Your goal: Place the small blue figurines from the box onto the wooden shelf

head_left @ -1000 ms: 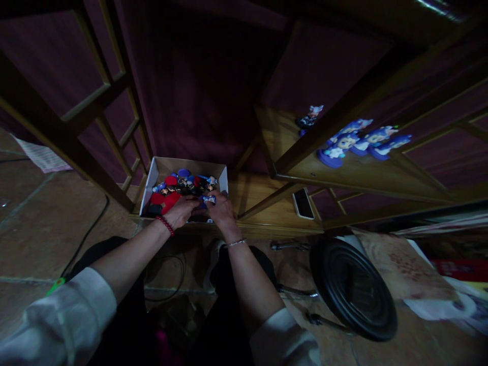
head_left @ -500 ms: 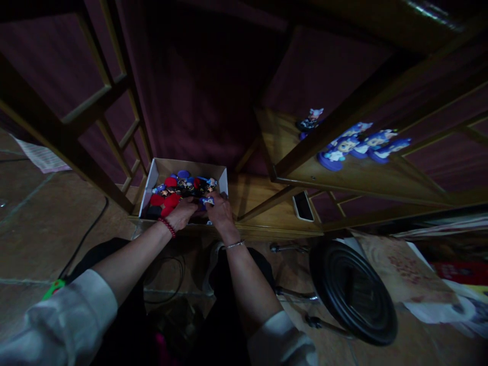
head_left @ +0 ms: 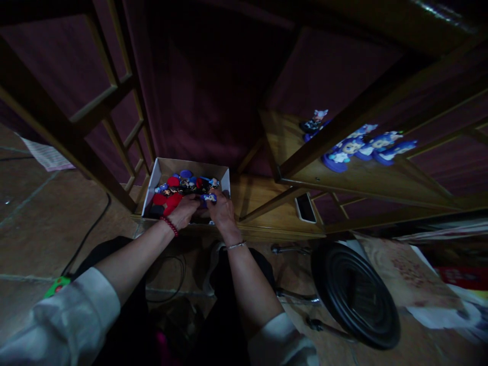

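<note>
Both hands are over a white-sided cardboard box [head_left: 151,184] filled with small figurines on red, blue and black round bases. A blue-and-white figurine [head_left: 209,197] sits between them at the box's right front. My right hand [head_left: 222,212] is closed on it, with a silver bracelet at the wrist. From the left, my left hand [head_left: 185,211] reaches to the same figurine with its fingers bent; dim light hides whether its fingertips grip the base. Inside the box, red bases [head_left: 173,202] lie beside the left hand.
On the raised wooden shelf [head_left: 415,188] at right stand several blue-and-white figurines [head_left: 345,152] and a dark one [head_left: 315,121]. A phone [head_left: 305,208] lies on the lower board. A black round stool [head_left: 354,295] stands at right; a cable [head_left: 87,236] crosses the floor at left.
The figurine between my hands has risen slightly and its face shows more clearly. The whole view has shifted a little; my hands stay over the box.
</note>
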`<state>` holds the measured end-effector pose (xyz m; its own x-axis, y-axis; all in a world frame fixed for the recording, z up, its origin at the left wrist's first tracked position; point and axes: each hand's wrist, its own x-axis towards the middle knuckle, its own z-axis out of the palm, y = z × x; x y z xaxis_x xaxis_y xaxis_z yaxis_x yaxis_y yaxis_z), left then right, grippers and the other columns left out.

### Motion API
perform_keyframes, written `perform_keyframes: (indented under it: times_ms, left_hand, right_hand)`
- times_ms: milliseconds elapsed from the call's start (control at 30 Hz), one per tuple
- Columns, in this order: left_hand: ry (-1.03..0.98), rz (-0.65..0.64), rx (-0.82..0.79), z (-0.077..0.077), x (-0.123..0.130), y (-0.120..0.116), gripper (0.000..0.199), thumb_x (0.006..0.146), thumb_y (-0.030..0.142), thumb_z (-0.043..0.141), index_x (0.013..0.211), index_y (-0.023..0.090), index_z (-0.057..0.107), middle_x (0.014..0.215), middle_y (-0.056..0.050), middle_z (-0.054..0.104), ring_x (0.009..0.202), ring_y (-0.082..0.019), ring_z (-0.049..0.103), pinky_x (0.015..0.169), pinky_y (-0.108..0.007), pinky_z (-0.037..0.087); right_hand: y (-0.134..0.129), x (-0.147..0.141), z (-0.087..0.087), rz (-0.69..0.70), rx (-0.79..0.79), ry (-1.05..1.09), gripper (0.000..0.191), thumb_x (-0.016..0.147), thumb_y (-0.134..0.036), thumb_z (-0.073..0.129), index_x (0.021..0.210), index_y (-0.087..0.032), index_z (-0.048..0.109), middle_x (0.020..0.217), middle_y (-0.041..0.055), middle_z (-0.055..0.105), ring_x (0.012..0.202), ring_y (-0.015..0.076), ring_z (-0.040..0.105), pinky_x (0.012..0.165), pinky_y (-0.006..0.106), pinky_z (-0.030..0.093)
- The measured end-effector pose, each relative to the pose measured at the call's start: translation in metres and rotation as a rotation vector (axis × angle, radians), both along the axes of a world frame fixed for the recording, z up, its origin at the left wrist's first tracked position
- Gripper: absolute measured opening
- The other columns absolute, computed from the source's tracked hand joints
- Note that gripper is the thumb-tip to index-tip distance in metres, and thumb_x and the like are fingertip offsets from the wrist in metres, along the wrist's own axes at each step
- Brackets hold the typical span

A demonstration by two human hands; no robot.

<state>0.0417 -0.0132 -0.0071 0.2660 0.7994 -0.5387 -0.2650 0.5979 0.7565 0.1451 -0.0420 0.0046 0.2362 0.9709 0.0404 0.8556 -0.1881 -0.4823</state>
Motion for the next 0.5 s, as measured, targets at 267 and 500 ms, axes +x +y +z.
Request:
perform_keyframes:
  times_ms: [267, 500]
  left_hand:
    - [0.143, -0.074, 0.028, -0.0098, 0.0028, -0.0011, 0.022, 0.063, -0.003, 0.046, 0.073, 0.014, 0.056, 0.064, -0.001, 0.061, 0.062, -0.011, 0.058, 0.064, -0.023, 0.047]
    - [-0.015, 0.012, -0.059, -0.003, 0.0055, -0.0024, 0.005, 0.075, 0.021, 0.051, 0.074, 0.018, 0.055, 0.063, 0.002, 0.059, 0.056, -0.01, 0.055, 0.058, -0.024, 0.047]
  right_hand:
    - [-0.0001, -0.0004, -0.0026, 0.033, -0.01, -0.015, 0.038, 0.074, -0.013, 0.051, 0.111, -0.02, 0.051, 0.104, 0.0078, 0.055, 0.094, 0.0186, 0.053, 0.081, 0.029, 0.041]
    - [0.0001, -0.0006, -0.0049, 0.077, -0.039, 0.016, 0.031, 0.072, -0.007, 0.049, 0.1, -0.019, 0.055, 0.092, 0.0065, 0.06, 0.086, 0.0172, 0.056, 0.079, 0.028, 0.042]
